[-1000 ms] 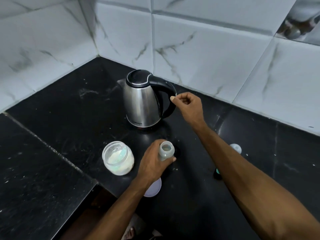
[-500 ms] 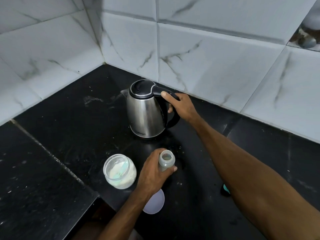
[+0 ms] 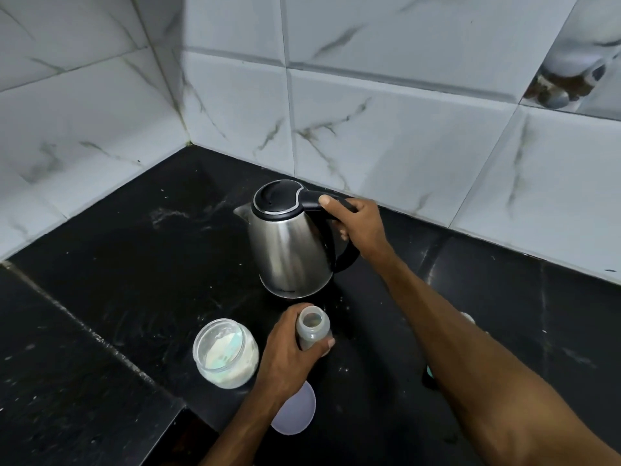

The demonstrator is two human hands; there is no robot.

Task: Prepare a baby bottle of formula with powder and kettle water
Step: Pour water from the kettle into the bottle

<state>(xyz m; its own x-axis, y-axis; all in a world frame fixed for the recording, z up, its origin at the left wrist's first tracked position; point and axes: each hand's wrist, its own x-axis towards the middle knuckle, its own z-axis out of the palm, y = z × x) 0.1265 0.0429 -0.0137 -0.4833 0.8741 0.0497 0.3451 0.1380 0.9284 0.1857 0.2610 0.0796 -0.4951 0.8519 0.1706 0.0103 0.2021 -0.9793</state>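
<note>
A steel kettle (image 3: pixel 289 250) with a black lid and handle stands on the black counter (image 3: pixel 134 264) near the back wall. My right hand (image 3: pixel 359 227) grips its handle, thumb on top. In front of it stands an uncapped baby bottle (image 3: pixel 313 331), upright, with my left hand (image 3: pixel 289 354) wrapped around its body. To the left of the bottle sits a lidless glass jar (image 3: pixel 225 353) with white formula powder inside.
A white round lid (image 3: pixel 295 413) lies flat by my left wrist. Two small objects, one pale (image 3: pixel 468 318) and one teal (image 3: pixel 429 371), peek out from behind my right forearm. Marble-look tiled walls meet in the corner (image 3: pixel 184 139). The counter's edge drops off at the lower left (image 3: pixel 181 410).
My right hand has reached the kettle's handle and closed around it. My left hand kept its hold on the bottle. The camera view has tilted up slightly.
</note>
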